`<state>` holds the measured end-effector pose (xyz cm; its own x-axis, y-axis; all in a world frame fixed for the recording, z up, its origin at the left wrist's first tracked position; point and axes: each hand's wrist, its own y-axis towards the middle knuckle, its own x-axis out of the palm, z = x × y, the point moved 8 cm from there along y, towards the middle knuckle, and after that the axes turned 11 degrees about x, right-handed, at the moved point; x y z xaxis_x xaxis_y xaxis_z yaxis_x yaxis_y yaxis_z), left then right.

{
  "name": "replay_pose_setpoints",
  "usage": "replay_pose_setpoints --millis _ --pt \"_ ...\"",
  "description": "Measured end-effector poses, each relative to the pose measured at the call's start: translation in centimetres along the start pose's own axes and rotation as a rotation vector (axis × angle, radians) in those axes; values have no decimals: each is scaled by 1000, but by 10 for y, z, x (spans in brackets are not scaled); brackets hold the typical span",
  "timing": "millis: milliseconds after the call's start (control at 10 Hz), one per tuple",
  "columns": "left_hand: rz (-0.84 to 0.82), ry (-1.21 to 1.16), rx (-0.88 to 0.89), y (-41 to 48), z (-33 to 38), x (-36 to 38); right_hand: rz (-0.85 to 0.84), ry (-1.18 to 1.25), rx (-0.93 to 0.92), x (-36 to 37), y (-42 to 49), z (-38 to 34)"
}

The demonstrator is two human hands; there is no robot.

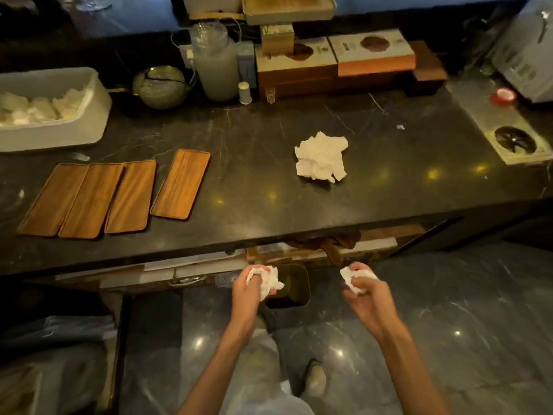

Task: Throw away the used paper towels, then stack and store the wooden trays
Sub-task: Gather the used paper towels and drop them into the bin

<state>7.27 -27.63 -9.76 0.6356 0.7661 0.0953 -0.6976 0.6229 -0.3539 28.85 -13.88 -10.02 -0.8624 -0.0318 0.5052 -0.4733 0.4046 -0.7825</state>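
My left hand [250, 287] is shut on a crumpled white paper towel [269, 283], held just left of a dark bin [294, 287] on the floor below the counter edge. My right hand [363, 287] grips a second crumpled paper towel [350, 280] to the right of the bin. A third crumpled paper towel [321, 157] lies on the dark stone counter [254, 145]. Several flat wooden trays lie on the counter's left side: three side by side [89, 199] and one a little apart [181, 184].
A white tub [89, 115] of folded white cloths stands at the back left. Jars, a round pot and boxes [335, 64] line the back. A round metal drain [514, 140] sits at the right. Open shelving lies under the counter; my legs and shoes stand on the glossy floor.
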Motion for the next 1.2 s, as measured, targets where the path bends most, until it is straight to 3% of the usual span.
replay_pose_setpoints --millis 200,300,400,600,800,900,1000,1100,1200 --pt "-33 -205 -279 -37 -74 29 -57 293 173 -79 1 31" --pt "-50 -199 -364 -22 -119 36 21 281 153 -117 20 44" --pt "-98 -85 -383 17 -181 41 148 228 48 -155 61 55" --pt "-201 266 -176 110 -304 38 338 202 -93 -233 188 112" --pt "-183 306 -187 173 -432 5 447 351 -63 -299 298 207" --pt "-242 440 -159 197 -483 -20 529 221 4 -321 338 243" --pt "-119 246 -321 223 -514 -49 499 205 72 -325 373 261" --pt "-379 560 -53 246 -523 -44 399 112 88 -309 409 262" --pt "-513 784 -29 271 -557 -40 566 -537 -118 -297 440 242"
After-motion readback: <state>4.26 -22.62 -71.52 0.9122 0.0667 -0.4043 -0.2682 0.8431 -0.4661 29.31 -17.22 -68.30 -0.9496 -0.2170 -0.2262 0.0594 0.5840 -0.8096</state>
